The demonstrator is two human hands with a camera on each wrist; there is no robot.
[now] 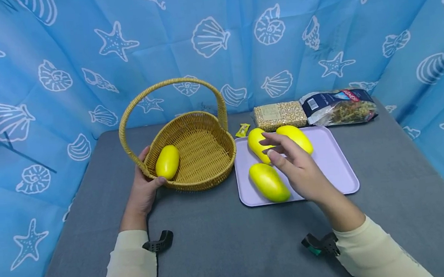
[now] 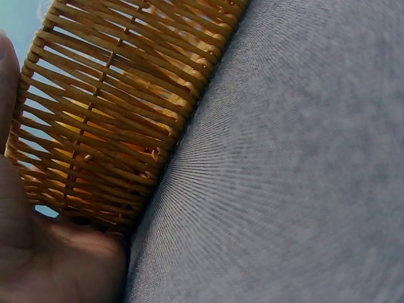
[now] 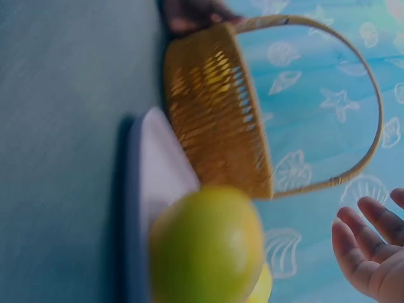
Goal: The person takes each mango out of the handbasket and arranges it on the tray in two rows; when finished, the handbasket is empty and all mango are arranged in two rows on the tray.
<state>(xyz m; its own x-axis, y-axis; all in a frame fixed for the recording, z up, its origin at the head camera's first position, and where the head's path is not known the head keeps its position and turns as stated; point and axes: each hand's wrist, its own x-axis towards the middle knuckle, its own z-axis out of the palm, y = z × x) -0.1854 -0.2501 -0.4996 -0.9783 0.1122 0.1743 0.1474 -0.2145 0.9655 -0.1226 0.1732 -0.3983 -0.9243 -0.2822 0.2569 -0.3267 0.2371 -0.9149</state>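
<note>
A wicker basket (image 1: 204,160) with a tall arched handle stands on the left of the table, one yellow mango (image 1: 167,161) lying inside at its left. My left hand (image 1: 142,195) grips the basket's left side, its thumb over the rim; in the left wrist view the palm is against the woven wall (image 2: 120,95). Over a lilac tray (image 1: 339,167), my right hand (image 1: 303,173) hovers with loosely bent fingers and holds nothing. Beneath and beside it on the tray are a near mango (image 1: 268,183) with a greenish end and two farther mangoes (image 1: 296,138), one partly hidden by the fingers.
Behind the tray lie a clear pack of pale grains (image 1: 280,116) and a dark blue pasta bag (image 1: 339,107). A small yellow wrapped packet (image 1: 243,130) lies between basket and tray. A blue shell-patterned curtain (image 1: 212,37) hangs along the grey table's (image 1: 232,244) far edge.
</note>
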